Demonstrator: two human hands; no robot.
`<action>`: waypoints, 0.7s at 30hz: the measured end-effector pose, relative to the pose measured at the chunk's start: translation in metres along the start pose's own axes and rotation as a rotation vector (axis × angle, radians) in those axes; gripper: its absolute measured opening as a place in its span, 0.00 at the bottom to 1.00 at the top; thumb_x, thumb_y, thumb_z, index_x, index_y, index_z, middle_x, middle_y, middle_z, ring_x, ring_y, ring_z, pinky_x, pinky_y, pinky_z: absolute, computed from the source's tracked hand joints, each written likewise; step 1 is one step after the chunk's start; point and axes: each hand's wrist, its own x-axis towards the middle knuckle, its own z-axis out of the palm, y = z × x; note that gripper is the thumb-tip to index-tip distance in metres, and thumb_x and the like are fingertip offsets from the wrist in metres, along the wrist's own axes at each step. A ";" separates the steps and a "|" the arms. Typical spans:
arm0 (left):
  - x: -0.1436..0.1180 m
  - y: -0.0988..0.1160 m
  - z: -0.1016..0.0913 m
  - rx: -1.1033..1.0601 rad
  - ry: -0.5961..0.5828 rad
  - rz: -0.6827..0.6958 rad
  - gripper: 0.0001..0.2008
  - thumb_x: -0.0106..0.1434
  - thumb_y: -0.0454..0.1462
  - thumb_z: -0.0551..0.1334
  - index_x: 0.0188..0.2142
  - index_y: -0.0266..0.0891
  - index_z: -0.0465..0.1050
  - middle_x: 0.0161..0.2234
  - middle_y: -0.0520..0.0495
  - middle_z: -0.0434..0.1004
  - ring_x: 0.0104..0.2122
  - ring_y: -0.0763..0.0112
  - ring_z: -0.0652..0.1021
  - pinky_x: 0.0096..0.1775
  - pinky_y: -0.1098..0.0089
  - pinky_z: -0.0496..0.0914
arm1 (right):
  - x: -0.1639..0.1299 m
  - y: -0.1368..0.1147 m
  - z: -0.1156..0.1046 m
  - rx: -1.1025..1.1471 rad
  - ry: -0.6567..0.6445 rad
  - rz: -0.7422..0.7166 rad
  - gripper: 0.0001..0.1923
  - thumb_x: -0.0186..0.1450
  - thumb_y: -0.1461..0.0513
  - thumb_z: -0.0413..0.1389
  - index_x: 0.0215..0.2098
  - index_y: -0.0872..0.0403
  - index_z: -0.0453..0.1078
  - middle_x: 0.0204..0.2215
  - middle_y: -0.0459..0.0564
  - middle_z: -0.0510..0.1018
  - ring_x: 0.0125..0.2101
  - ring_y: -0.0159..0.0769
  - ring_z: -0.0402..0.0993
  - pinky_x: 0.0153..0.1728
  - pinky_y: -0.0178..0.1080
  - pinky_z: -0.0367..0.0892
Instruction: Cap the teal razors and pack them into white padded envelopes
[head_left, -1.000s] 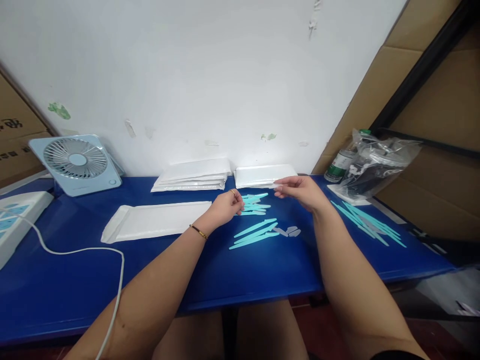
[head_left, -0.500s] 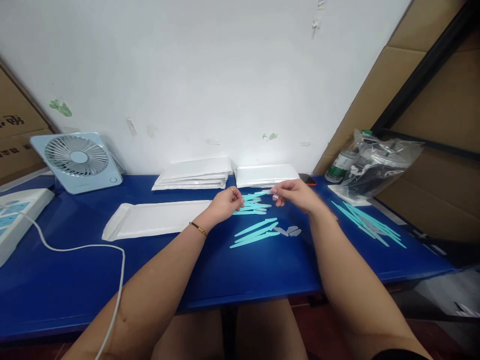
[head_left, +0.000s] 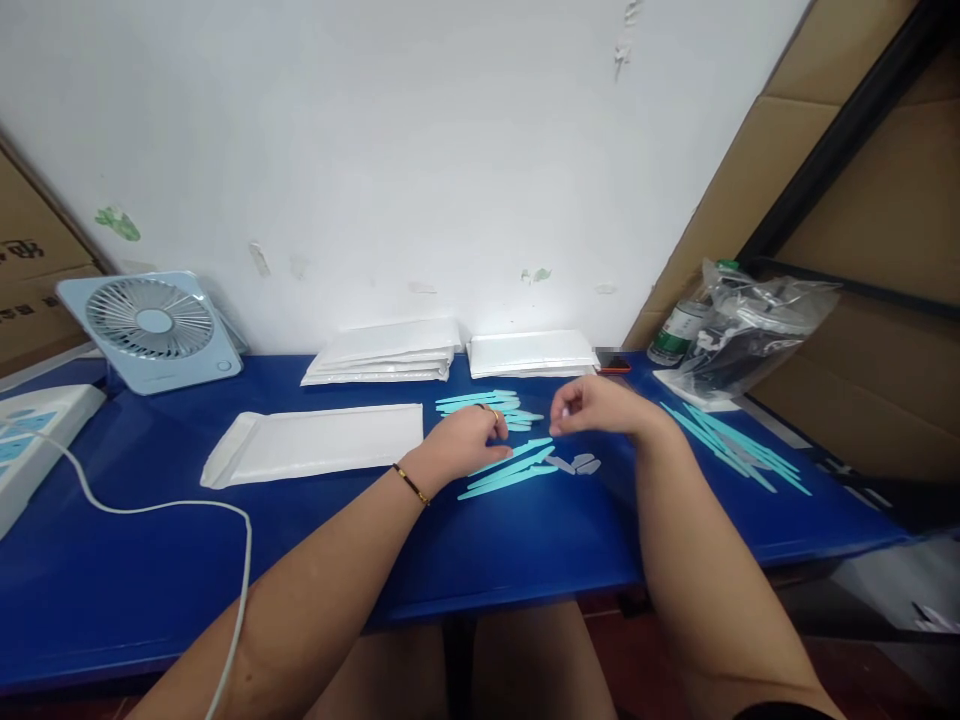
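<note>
My left hand (head_left: 469, 440) is low over the table, thumb apart from the bent fingers. Its tip reaches the rearmost of a few slim turquoise sticks (head_left: 510, 482) in the front group; I cannot see it gripping one. Behind it lies a second group of turquoise sticks (head_left: 466, 401), several side by side. My right hand (head_left: 592, 405) hovers to the right with curled fingers, and a small pale bit shows between them, too small to name. Small grey flat pieces (head_left: 586, 464) lie just below that hand, beside the front sticks' ends.
A white padded mailer (head_left: 330, 440) lies left of my left hand. Stacked mailers (head_left: 382, 350) and another white stack (head_left: 532, 353) stand along the wall. More turquoise sticks (head_left: 739, 445) lie right, near a clear bag (head_left: 772, 320) and bottle (head_left: 675, 330). A fan (head_left: 154, 325) and cable (head_left: 172, 493) are left.
My left hand has come nearer, from the rear sticks to the front ones. My right hand has dropped slightly nearer and away from the stick end it was touching; that stick lies in the rear group.
</note>
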 end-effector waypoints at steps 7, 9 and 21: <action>0.000 0.011 0.001 0.146 -0.072 -0.176 0.05 0.56 0.38 0.60 0.28 0.41 0.73 0.31 0.49 0.77 0.30 0.68 0.74 0.28 0.72 0.62 | -0.001 -0.011 0.011 -0.324 -0.291 0.130 0.10 0.43 0.60 0.64 0.24 0.54 0.75 0.21 0.44 0.75 0.22 0.32 0.69 0.21 0.32 0.57; -0.001 0.009 -0.002 0.128 -0.074 -0.201 0.05 0.56 0.38 0.59 0.28 0.41 0.73 0.31 0.50 0.78 0.30 0.69 0.75 0.27 0.73 0.62 | 0.000 -0.012 0.011 -0.350 -0.236 0.109 0.07 0.45 0.61 0.62 0.24 0.54 0.75 0.21 0.45 0.75 0.23 0.33 0.69 0.22 0.32 0.59; 0.004 -0.022 -0.011 -0.283 0.103 -0.235 0.04 0.59 0.38 0.56 0.31 0.40 0.64 0.30 0.51 0.78 0.28 0.72 0.77 0.29 0.74 0.67 | 0.005 0.008 -0.002 0.227 0.405 -0.047 0.17 0.55 0.53 0.59 0.35 0.57 0.76 0.26 0.50 0.78 0.26 0.34 0.72 0.28 0.35 0.67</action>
